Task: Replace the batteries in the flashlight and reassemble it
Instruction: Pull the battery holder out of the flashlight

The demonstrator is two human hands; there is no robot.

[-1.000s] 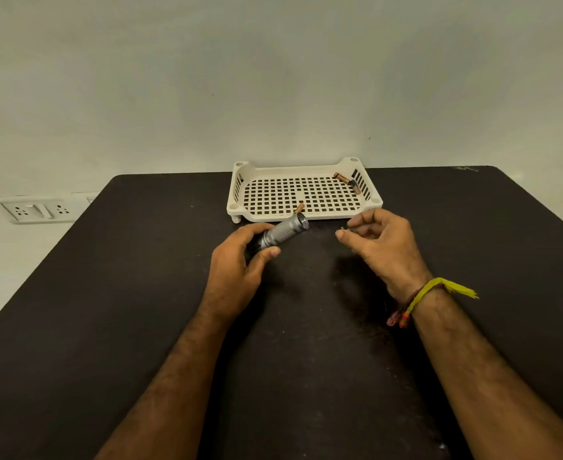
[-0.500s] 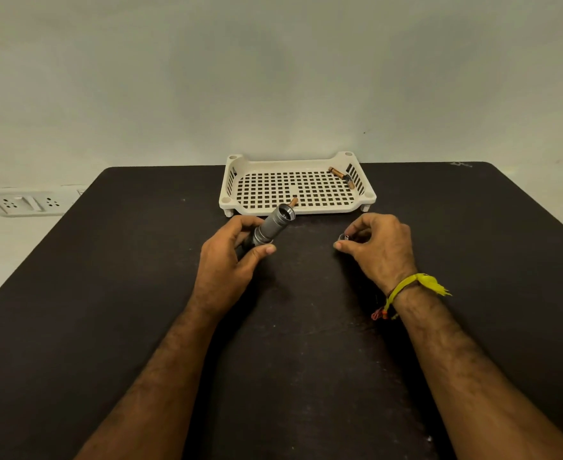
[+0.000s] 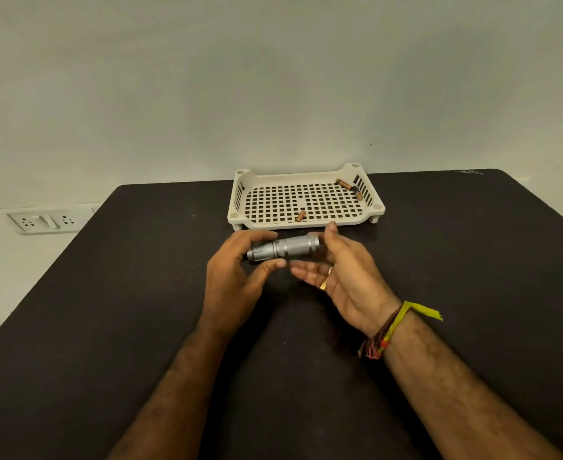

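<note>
A person's left hand (image 3: pixel 233 277) holds the silver flashlight (image 3: pixel 283 249) by its head, long axis level, tail pointing right, above the bench (image 3: pixel 107 310) before a white tray (image 3: pixel 238 197) with batteries (image 3: pixel 348 185). The right hand (image 3: pixel 343 270), grip open, cups the tail end, apparently seating the cap.

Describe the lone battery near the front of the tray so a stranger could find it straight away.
On the black table, a white perforated tray sits at the far edge, just beyond the hands. The battery lies on the tray's grid floor close to the near rim, left of centre. It is copper-coloured and alone, whereas the other batteries lie together in the far right corner.
</note>
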